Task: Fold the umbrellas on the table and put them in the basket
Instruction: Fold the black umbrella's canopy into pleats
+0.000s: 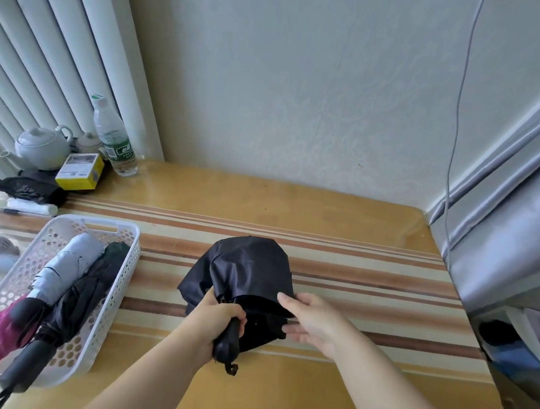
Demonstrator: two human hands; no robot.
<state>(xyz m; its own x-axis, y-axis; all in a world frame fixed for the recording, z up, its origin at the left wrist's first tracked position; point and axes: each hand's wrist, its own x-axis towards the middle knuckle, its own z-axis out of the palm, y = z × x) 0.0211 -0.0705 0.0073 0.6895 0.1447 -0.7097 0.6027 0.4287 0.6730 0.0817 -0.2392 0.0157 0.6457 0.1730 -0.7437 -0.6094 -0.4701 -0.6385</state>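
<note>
A black umbrella [247, 276] lies on the striped cloth [369, 275] of the table [313, 395], just right of the white basket [120, 277], its canopy collapsed but loose and bunched, not yet wrapped tight. The left hand [219, 315] is curled round the umbrella's black handle [228, 342] at the near end, fingers clamped on it, with a short strap hanging from the handle's tip. The right hand [311, 322] lies on the far side of the umbrella from the basket, its fingers straight and relaxed, fingertips touching the dark fabric at the canopy's near edge without gripping it.

Inside the basket lie three folded umbrellas side by side: a pale grey umbrella [66, 263] with a magenta lower part on the side away from the black umbrella, a dark green umbrella [115, 254] nearest to it, and a black one with a thick handle [24, 369] sticking out over the basket's near rim.

Beyond the basket, at the table's far corner, stand a white teapot [42, 147], a yellow box [79, 172] and a clear water bottle [113, 139]. A dark folded cloth [27, 189] and a pen [15, 212] lie between these and the basket.
</note>
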